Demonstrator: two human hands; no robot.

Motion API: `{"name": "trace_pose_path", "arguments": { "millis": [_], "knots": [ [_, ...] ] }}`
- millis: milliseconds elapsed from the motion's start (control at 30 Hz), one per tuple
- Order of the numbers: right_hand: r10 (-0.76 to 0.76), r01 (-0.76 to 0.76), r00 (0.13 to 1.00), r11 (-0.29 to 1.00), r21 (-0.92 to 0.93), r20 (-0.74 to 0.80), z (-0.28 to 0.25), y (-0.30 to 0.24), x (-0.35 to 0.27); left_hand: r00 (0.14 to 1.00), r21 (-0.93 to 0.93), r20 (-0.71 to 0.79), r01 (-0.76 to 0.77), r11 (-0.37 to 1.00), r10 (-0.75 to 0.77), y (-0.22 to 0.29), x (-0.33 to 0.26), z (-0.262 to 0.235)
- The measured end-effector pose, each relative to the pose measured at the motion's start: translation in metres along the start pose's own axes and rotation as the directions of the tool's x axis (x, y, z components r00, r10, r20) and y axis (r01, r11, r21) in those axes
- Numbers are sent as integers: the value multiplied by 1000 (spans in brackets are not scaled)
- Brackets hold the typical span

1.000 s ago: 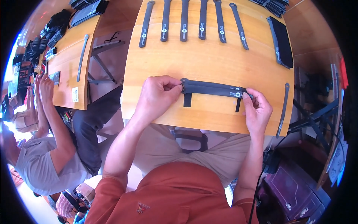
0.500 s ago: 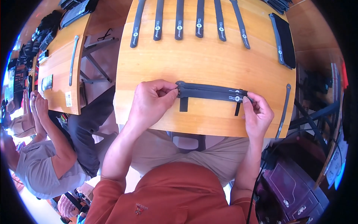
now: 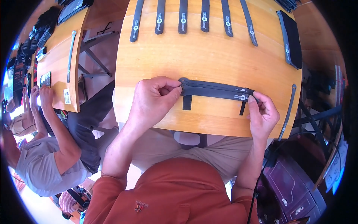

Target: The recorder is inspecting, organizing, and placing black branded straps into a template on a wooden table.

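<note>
Two or more dark grey storage straps lie lengthwise, one overlapping another, just above the near part of the wooden table. Their left end, with a rounded tip, is pinched between the thumb and fingers of my left hand. My right hand pinches the other end, its thumb beside a white printed mark. Two short black tabs, a wider one and a narrower one, hang below the lower edge. Whether the straps touch the tabletop is hard to tell.
Several grey straps lie in a row across the table's far side. A black stack of straps sits at the far right, a single strap at the right edge. On the left, a co-worker sits at another table.
The view has shifted slightly, while both my hands keep their pinch on the straps. The co-worker's hands have moved up to a small pack on the other table.
</note>
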State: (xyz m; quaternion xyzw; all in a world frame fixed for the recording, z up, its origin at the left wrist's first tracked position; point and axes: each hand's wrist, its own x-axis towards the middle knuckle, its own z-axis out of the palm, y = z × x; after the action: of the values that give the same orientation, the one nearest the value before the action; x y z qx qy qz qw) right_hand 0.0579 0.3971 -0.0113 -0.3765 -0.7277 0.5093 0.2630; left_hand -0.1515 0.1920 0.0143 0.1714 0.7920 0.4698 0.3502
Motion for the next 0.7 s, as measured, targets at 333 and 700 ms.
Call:
{"name": "trace_pose_path", "arguments": {
  "millis": [333, 700],
  "knots": [
    [2, -2, 1000, 1000, -1, -6, -1, 6, -1, 999, 2, -30, 27, 1000, -27, 0, -1, 3],
    [-26, 26, 999, 1000, -10, -24, 1, 6, -1, 998, -19, -32, 46, 999, -47, -1, 0, 5]
  ]
}}
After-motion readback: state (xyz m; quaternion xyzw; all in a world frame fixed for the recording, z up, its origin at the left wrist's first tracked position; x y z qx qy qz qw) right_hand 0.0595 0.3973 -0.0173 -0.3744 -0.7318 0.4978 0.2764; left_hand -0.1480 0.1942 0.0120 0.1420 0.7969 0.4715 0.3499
